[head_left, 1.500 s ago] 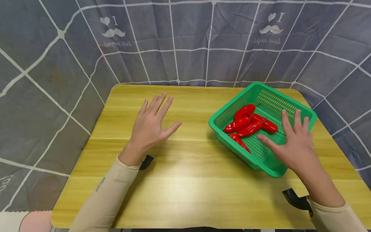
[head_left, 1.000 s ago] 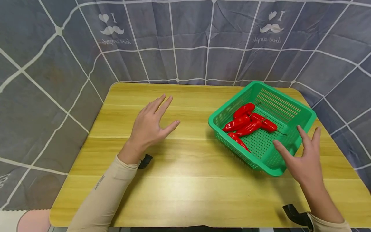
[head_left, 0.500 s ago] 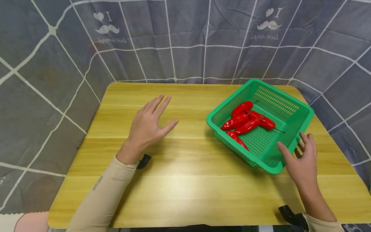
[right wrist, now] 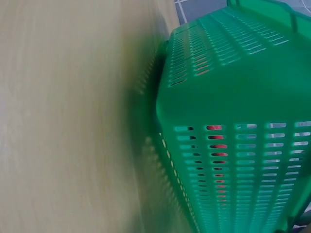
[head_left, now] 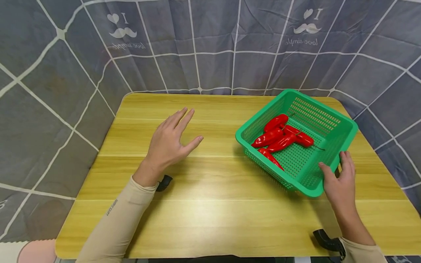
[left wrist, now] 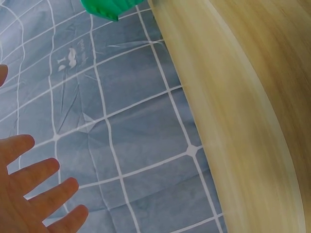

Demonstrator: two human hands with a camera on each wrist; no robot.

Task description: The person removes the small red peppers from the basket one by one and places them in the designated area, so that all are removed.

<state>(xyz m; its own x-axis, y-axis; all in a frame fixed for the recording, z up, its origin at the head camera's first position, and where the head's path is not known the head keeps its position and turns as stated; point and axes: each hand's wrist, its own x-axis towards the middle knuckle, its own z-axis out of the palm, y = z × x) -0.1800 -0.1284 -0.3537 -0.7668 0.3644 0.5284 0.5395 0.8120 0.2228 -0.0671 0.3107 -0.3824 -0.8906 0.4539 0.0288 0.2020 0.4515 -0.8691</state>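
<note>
A green plastic basket [head_left: 312, 191] with slotted sides stands on the right part of the wooden table. Several glossy red chili peppers [head_left: 281, 142] lie on its floor, mostly toward the left side. My right hand [head_left: 340, 186] grips the basket's near right rim, thumb over the top edge and fingers curled around the outside, partly hidden by the rim. In the right wrist view the slotted basket wall [right wrist: 228, 102] fills the right half, with red showing through the slots. Over the left half of the table hovers my left hand [head_left: 166, 142], fingers spread and holding nothing.
The wooden table [head_left: 210, 219] has rounded corners. Grey cloth [head_left: 217, 36] with white grid lines hangs behind it and along both sides. A black strap piece [head_left: 325, 241] sticks out at the right wrist, another [head_left: 164, 182] at the left.
My right hand has drawn back from above the basket, come down at its near right side and taken hold of the rim. The left hand's fingers have turned slightly; the basket stays in place.
</note>
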